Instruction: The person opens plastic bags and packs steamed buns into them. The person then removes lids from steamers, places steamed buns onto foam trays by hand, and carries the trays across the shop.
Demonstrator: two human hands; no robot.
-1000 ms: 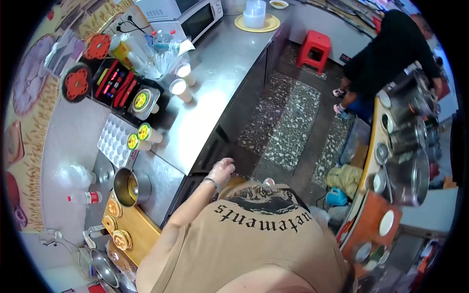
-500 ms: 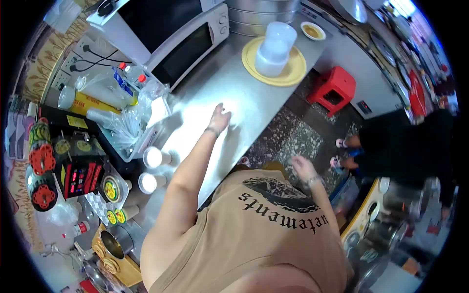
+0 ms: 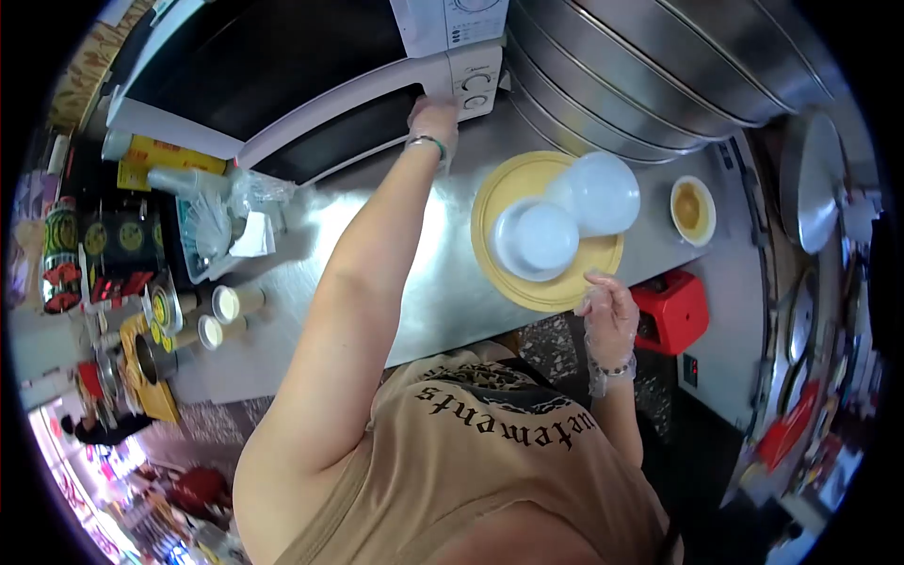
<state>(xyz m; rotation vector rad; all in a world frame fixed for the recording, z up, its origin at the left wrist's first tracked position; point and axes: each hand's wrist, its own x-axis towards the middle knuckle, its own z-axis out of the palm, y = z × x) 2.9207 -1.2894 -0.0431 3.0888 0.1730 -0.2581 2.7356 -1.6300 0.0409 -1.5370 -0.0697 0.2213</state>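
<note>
My left hand [image 3: 435,122], grip unclear, seems to be reaching for the microwave [image 3: 363,122], likely needing firm hold; my right hand [image 3: 610,325] hovers half-open near the plate [image 3: 513,179].

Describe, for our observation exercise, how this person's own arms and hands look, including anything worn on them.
The left arm and right arm are bare, since the tan fabric top is sleeveless. The left hand wears a thin, clear plastic glove, with a narrow greenish band at the wrist. The right hand wears a similar crinkled glove, with a dark bracelet.
</note>
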